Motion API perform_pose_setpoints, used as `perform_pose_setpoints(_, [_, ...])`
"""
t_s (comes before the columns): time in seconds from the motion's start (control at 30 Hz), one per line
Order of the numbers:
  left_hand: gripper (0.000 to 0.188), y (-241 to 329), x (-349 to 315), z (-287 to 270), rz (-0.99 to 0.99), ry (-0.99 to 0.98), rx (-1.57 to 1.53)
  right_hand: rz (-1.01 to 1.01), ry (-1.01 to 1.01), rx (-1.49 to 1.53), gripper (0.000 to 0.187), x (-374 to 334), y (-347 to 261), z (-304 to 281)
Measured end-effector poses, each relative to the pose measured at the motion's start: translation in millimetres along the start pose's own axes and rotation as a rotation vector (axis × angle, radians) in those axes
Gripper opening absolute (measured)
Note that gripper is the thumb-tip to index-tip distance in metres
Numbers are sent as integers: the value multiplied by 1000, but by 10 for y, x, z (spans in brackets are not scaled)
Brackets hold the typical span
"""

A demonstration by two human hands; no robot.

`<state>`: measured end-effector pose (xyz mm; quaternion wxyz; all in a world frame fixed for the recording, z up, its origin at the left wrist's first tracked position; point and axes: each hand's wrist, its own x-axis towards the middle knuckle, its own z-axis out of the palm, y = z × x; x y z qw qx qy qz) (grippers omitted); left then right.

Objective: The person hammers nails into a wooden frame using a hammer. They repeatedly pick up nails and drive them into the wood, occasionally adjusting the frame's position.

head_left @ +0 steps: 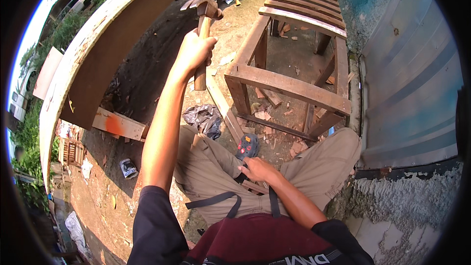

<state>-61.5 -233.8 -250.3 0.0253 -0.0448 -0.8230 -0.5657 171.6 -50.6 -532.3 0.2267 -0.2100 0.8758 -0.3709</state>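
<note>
My left hand (194, 50) is raised on an outstretched arm, its fingers wrapped round the wooden handle of a claw hammer (206, 9). The rusty hammer head points up, above the fist. To the right of it stands a brown wooden frame (289, 87) with legs and a row of slats (306, 2) at its far end. A small dark nail (237, 68) sticks up from the frame's near left corner. Low over my lap, my right hand (261, 171) rests by a dark clog (248, 145) with red spots, thumb and fingers apart and nothing visible in them.
Wood scraps and chips litter the ground under the frame. A loose plank (223, 108) and a crumpled dark plastic bag (203, 119) lie before my knees. At left are a large curved wooden panel (105, 51) and a can (128, 168). A metal sheet (412, 78) stands at right.
</note>
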Motion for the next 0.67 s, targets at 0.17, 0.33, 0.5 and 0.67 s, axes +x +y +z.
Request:
perform_pose_setpoints(0.17, [22, -22, -2, 73, 189, 113, -112, 31, 1, 10, 46, -1, -32, 2])
perform_pose_setpoints(0.33, [24, -1084, -222, 327, -228, -184, 359, 34, -25, -2, 47, -1, 26, -2])
perform_pose_setpoints(0.5, [24, -732, -147, -220, -159, -21, -44, 25, -63, -15, 48, 55, -34, 70])
perform_pose_setpoints(0.67, [26, -26, -37, -238, 75, 177, -144, -1, -61, -18, 49, 121, 63, 141])
